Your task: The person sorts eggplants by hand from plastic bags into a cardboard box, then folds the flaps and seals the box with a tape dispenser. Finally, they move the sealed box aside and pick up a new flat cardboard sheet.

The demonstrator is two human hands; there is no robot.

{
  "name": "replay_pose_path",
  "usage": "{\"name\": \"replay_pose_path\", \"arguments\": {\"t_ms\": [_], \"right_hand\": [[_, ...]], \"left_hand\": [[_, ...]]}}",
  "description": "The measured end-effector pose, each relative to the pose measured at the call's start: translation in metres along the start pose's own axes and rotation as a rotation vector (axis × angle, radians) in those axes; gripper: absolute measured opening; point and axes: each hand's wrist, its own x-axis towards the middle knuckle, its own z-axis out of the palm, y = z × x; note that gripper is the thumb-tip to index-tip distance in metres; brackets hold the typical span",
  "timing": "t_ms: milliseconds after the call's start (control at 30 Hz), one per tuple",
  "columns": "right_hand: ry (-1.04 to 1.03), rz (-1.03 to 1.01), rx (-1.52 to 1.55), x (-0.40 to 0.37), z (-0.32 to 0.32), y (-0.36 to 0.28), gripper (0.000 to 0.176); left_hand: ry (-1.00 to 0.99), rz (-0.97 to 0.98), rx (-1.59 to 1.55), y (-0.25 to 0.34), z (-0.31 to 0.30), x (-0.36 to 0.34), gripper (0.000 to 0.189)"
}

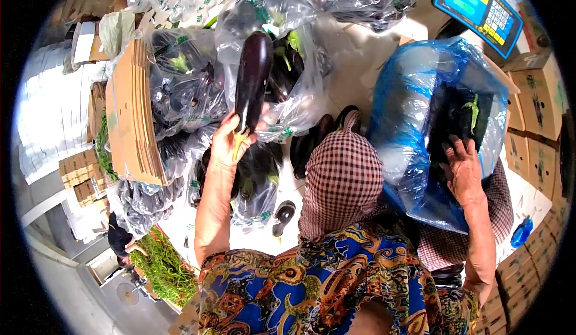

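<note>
My left hand [231, 137] is closed around the stem end of a long dark purple eggplant [252, 77], which points away from me above the bagged ones. Behind it an open clear plastic bag [303, 104] holds more eggplants [282, 74]. On the right, my right hand [464, 167] reaches into a box lined with a blue plastic bag [399, 116]. Its fingers lie stretched out over a dark eggplant [465, 119] with a green stem. The thumb and the underside of that hand are hidden.
A stack of flat cardboard [135, 113] stands at left. A scale display [480, 11] is at upper right. One loose eggplant [284, 218] lies near my checkered-clad knee. Cartons [534, 92] line the right. A person [120, 239] works by green peppers [162, 269].
</note>
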Motion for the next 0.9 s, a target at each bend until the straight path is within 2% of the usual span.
{"name": "replay_pose_path", "arguments": {"t_ms": [33, 67, 200, 267, 333, 400, 433, 467, 533, 600, 667, 700, 733, 800, 833, 867, 900], "right_hand": [[-0.015, -0.001, 0.010, -0.001, -0.003, 0.000, 0.043], [-0.006, 0.011, 0.069, -0.001, -0.006, 0.000, 0.042], [0.078, 0.053, 0.371, -0.005, -0.015, 0.009, 0.036], [0.010, 0.181, 0.857, -0.001, -0.038, 0.009, 0.033], [-0.021, 0.206, 1.414, 0.001, -0.043, 0.016, 0.049], [-0.025, 0.151, 1.952, 0.007, -0.060, 0.009, 0.064], [-0.051, 0.072, 2.100, 0.010, -0.069, 0.006, 0.068], [-0.077, -0.020, 2.247, 0.012, -0.077, 0.005, 0.072], [-0.006, -0.037, 2.195, 0.010, -0.064, 0.018, 0.066], [0.066, -0.051, 2.105, 0.001, -0.056, 0.024, 0.064], [0.188, -0.024, 2.166, -0.008, -0.049, 0.022, 0.063], [0.207, -0.005, 2.295, -0.014, -0.046, 0.024, 0.061], [0.192, -0.038, 2.418, -0.018, -0.040, 0.030, 0.061], [0.217, -0.051, 2.457, -0.029, -0.032, 0.040, 0.062], [0.212, -0.086, 2.586, -0.032, -0.027, 0.041, 0.060], [0.246, -0.105, 2.632, -0.034, -0.026, 0.039, 0.060], [0.239, -0.085, 2.654, -0.035, -0.025, 0.038, 0.060]], "left_hand": [[-0.057, -0.024, -0.045, -0.001, 0.008, -0.005, 0.061], [-0.060, -0.068, -0.072, 0.000, 0.012, -0.006, 0.073], [-0.058, 0.106, 0.607, 0.008, 0.084, 0.002, 0.081], [-0.113, 0.132, 0.874, 0.020, 0.123, 0.008, 0.082], [-0.239, 0.307, 1.136, 0.021, 0.160, 0.022, 0.080], [-0.436, 0.476, 1.581, 0.027, 0.214, 0.027, 0.073], [-0.532, 0.551, 1.604, 0.021, 0.232, 0.032, 0.066], [-0.669, 0.710, 1.669, 0.013, 0.248, 0.037, 0.064], [-0.798, 0.712, 1.706, -0.018, 0.270, 0.059, 0.063], [-0.804, 0.953, 1.850, -0.026, 0.283, 0.072, 0.064], [-0.616, 1.325, 1.958, -0.032, 0.291, 0.081, 0.065], [-0.485, 1.420, 1.893, -0.037, 0.295, 0.083, 0.065], [-0.457, 1.410, 1.749, -0.042, 0.295, 0.086, 0.063], [-0.237, 1.428, 1.582, -0.061, 0.305, 0.078, 0.068], [-0.181, 1.194, 1.251, -0.068, 0.308, 0.081, 0.077], [-0.222, 1.079, 1.035, -0.069, 0.317, 0.080, 0.083], [-0.315, 0.850, 0.914, -0.067, 0.330, 0.078, 0.083]]}}
